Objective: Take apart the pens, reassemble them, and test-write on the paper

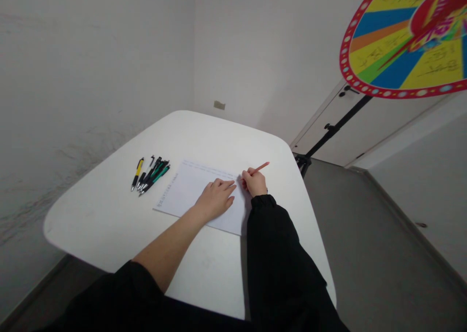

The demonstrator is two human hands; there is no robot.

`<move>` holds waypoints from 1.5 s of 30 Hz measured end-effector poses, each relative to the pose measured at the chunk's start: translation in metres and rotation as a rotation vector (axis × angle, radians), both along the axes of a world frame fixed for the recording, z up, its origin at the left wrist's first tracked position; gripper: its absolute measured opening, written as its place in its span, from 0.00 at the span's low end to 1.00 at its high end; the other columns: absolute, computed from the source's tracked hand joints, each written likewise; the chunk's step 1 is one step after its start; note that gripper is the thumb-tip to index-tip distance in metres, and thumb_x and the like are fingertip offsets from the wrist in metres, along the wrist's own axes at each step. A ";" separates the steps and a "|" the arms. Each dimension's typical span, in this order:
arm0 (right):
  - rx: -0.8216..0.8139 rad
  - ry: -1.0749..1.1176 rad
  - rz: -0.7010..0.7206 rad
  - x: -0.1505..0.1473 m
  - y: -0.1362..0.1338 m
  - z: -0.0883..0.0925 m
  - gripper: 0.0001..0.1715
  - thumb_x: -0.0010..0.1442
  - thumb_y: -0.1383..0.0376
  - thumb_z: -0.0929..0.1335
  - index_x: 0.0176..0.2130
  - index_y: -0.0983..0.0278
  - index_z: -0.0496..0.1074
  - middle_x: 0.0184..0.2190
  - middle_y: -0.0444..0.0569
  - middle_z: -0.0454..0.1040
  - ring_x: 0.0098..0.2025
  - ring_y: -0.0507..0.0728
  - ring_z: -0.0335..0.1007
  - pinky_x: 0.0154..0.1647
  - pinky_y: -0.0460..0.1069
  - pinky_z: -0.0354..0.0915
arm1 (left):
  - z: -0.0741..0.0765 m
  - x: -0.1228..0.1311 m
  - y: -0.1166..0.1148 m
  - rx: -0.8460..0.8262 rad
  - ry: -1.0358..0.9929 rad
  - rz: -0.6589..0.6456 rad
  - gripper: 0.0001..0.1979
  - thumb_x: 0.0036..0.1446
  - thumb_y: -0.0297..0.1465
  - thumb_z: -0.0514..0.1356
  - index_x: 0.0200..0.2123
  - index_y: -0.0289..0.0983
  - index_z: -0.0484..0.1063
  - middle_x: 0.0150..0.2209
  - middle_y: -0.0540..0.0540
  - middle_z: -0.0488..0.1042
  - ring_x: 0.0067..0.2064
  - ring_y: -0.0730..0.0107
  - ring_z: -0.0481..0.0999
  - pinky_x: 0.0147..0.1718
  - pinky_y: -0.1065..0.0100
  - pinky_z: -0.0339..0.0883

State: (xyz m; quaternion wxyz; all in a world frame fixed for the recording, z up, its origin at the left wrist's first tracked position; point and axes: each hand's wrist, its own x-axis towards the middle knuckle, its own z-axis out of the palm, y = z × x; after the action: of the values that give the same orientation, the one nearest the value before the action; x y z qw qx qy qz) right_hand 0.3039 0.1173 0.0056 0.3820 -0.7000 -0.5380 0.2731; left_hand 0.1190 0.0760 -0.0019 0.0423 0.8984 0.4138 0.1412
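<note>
A white sheet of paper (pixel 186 191) lies on the table in front of me, with rows of faint writing along its far edge and a column of marks down its left side. My left hand (pixel 216 199) rests on the middle of the paper, palm down, its fingers stretched toward the right. At the paper's right side my right hand (pixel 254 182) is closed around a reddish pencil (pixel 261 167), whose back end points up and right. The pencil's tip is near the paper, but contact is too small to tell.
A pile of pens (pixel 155 176), with black, green and white barrels, lies left of the paper beside a yellow pen (pixel 137 174). The white table (pixel 102 210) has rounded corners. A colourful wheel (pixel 394 45) on a black stand (pixel 337 126) stands at the right.
</note>
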 end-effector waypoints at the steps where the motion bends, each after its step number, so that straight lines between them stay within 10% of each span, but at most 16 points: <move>1: -0.002 -0.015 -0.001 0.000 0.001 0.000 0.13 0.58 0.61 0.63 0.23 0.60 0.66 0.17 0.41 0.71 0.18 0.51 0.66 0.24 0.45 0.64 | 0.001 0.000 0.000 -0.004 0.004 0.004 0.22 0.67 0.36 0.55 0.63 0.43 0.66 0.66 0.47 0.67 0.59 0.53 0.66 0.53 0.53 0.66; 45: -0.010 -0.035 -0.038 0.003 0.003 -0.005 0.12 0.57 0.62 0.62 0.23 0.60 0.66 0.17 0.41 0.71 0.19 0.52 0.68 0.26 0.45 0.65 | 0.007 0.000 -0.003 -0.021 0.027 0.008 0.23 0.67 0.36 0.54 0.64 0.44 0.65 0.67 0.47 0.66 0.60 0.53 0.65 0.54 0.52 0.67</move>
State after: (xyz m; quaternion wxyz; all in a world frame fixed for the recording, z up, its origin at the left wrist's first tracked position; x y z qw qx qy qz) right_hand 0.3071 0.1202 0.0007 0.3740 -0.7168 -0.5299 0.2560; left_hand 0.1190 0.0730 0.0051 0.0456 0.8980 0.4193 0.1249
